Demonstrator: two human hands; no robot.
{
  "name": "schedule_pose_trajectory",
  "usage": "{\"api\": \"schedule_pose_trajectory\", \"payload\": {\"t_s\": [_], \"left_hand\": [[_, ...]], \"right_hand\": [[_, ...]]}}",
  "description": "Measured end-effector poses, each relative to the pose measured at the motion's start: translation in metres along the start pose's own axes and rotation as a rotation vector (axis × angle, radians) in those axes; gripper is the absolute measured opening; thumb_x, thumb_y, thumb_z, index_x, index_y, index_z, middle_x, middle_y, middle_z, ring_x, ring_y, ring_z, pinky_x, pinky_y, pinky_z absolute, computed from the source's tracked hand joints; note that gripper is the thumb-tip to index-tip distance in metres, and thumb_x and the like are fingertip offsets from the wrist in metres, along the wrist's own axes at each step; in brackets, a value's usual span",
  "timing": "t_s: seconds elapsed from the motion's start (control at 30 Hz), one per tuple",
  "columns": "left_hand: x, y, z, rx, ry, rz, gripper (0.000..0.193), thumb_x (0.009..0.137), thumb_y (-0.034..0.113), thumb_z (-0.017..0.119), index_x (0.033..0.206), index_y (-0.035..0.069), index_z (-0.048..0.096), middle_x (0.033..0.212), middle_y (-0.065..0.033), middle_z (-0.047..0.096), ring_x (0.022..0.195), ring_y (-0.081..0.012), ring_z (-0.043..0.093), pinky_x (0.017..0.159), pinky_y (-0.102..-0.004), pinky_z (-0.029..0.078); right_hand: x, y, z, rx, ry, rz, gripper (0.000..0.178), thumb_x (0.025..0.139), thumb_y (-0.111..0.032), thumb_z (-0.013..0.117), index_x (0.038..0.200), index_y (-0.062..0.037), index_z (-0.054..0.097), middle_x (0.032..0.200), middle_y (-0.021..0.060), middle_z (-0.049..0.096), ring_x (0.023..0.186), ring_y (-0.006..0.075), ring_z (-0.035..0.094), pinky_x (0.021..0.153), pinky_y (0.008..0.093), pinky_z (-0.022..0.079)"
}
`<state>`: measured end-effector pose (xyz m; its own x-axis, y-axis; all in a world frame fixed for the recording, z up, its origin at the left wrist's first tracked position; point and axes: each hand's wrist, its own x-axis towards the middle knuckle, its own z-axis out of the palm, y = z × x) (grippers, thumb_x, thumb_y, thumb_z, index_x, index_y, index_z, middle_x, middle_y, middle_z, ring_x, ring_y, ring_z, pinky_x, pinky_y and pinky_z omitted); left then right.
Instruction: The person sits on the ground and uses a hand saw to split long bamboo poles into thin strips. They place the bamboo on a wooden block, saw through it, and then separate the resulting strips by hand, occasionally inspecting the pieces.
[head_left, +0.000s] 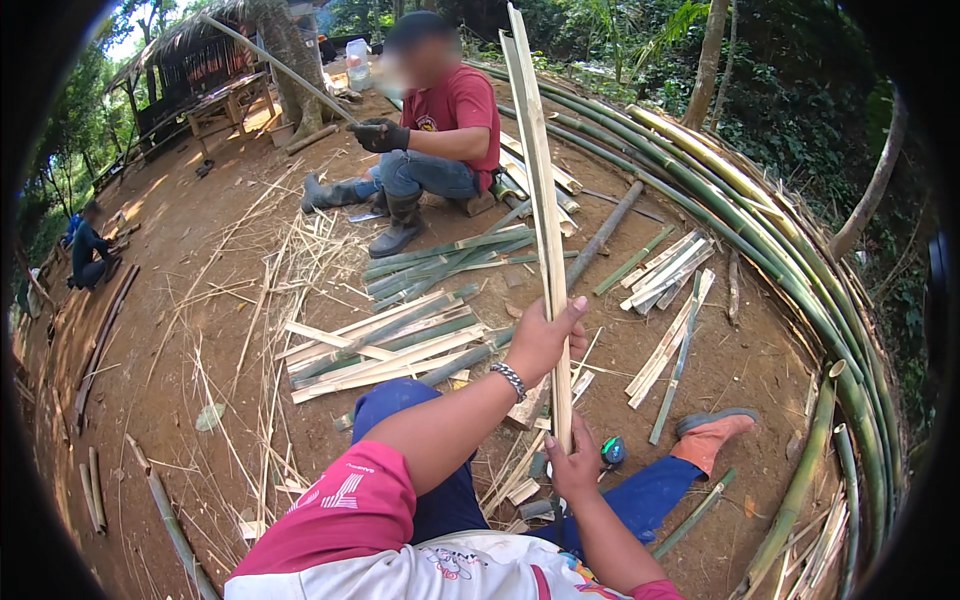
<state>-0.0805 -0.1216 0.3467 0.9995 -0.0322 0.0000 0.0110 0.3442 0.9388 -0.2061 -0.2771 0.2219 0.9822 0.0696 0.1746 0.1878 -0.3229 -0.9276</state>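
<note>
At the far left, a person (90, 258) crouches on the bare earth, and dark poles (105, 335) lie on the ground nearby. Next comes a rough wooden desk (230, 108) in front of a thatched hut. A layered pile of split bamboo slats (385, 345), some green-skinned and some pale side up, covers the ground ahead of the wearer's blue-trousered knee (392, 398). Just beyond it sits a co-worker in a red T-shirt (468, 108), whose black-gloved hand (382, 135) grips a slim pole (280, 67) slanting up to the left.

In the middle, the wearer's left hand (545, 343) (a chain bracelet (508, 380) circles its wrist) is closed around a long split bamboo length (541, 190), which stands nearly upright in the view. The right hand (575, 466) is wrapped about the lower end of the same length, below the left hand, some of its fingers hidden.

Further right, more slats (668, 272) lie in a loose stack, with an orange boot (712, 440) on the wearer's outstretched leg nearer by. Long green bamboo poles (862, 400) curve along the right edge (the fisheye lens bends them).
</note>
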Motion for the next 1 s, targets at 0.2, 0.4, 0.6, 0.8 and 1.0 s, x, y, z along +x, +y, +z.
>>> {"api": "schedule_pose_trajectory", "payload": {"t_s": [0.2, 0.4, 0.6, 0.8, 1.0], "left_hand": [[0.0, -0.005, 0.003, -0.334, -0.132, 0.065, 0.057, 0.094, 0.048, 0.07, 0.121, 0.001, 0.053, 0.095, -0.0145, 0.069, 0.081, -0.0216, 0.072, 0.075, -0.034, 0.062], [-0.011, -0.025, 0.013, -0.159, -0.148, 0.095, 0.039, 0.093, 0.038, 0.075, 0.107, 0.007, 0.055, 0.077, -0.0004, 0.061, 0.065, -0.0099, 0.063, 0.055, -0.0261, 0.053], [-0.011, -0.01, 0.01, 0.17, -0.055, 0.212, 0.037, 0.094, 0.04, 0.072, 0.098, 0.007, 0.057, 0.07, 0.0005, 0.057, 0.058, -0.0086, 0.054, 0.053, -0.026, 0.045], [-0.008, -0.006, 0.009, 0.287, -0.054, 0.368, 0.033, 0.097, 0.037, 0.07, 0.097, 0.008, 0.054, 0.066, 0.0037, 0.053, 0.055, -0.0049, 0.05, 0.052, -0.0242, 0.044], [-0.01, -0.014, 0.012, 0.28, -0.054, 0.301, 0.032, 0.094, 0.034, 0.072, 0.094, 0.006, 0.056, 0.07, -0.0012, 0.058, 0.062, -0.0101, 0.058, 0.059, -0.0272, 0.048]], "right_hand": [[0.009, -0.002, 0.001, 0.069, 0.024, -0.03, 0.058, 0.09, -0.017, 0.069, 0.142, 0.0026, 0.051, 0.127, 0.0222, 0.061, 0.117, 0.0326, 0.06, 0.102, 0.0401, 0.045], [0.027, -0.002, 0.004, 0.117, 0.042, -0.112, 0.057, 0.094, -0.018, 0.067, 0.143, 0.0034, 0.048, 0.125, 0.0205, 0.061, 0.112, 0.029, 0.06, 0.1, 0.0394, 0.046], [0.037, 0.003, 0.022, 0.314, -0.016, -0.05, 0.061, 0.098, -0.017, 0.064, 0.15, 0.0039, 0.039, 0.137, 0.0148, 0.054, 0.118, 0.0242, 0.058, 0.102, 0.0344, 0.045], [0.009, 0.029, 0.028, 0.743, 0.062, 0.429, 0.053, 0.107, -0.022, 0.051, 0.15, 0.003, 0.034, 0.13, 0.0149, 0.056, 0.112, 0.0215, 0.063, 0.092, 0.0349, 0.057], [0.013, 0.003, 0.023, 1.078, 0.147, 0.725, 0.028, 0.107, -0.017, 0.048, 0.128, 0.0005, 0.047, 0.118, 0.017, 0.063, 0.104, 0.0267, 0.069, 0.09, 0.038, 0.06]]}}
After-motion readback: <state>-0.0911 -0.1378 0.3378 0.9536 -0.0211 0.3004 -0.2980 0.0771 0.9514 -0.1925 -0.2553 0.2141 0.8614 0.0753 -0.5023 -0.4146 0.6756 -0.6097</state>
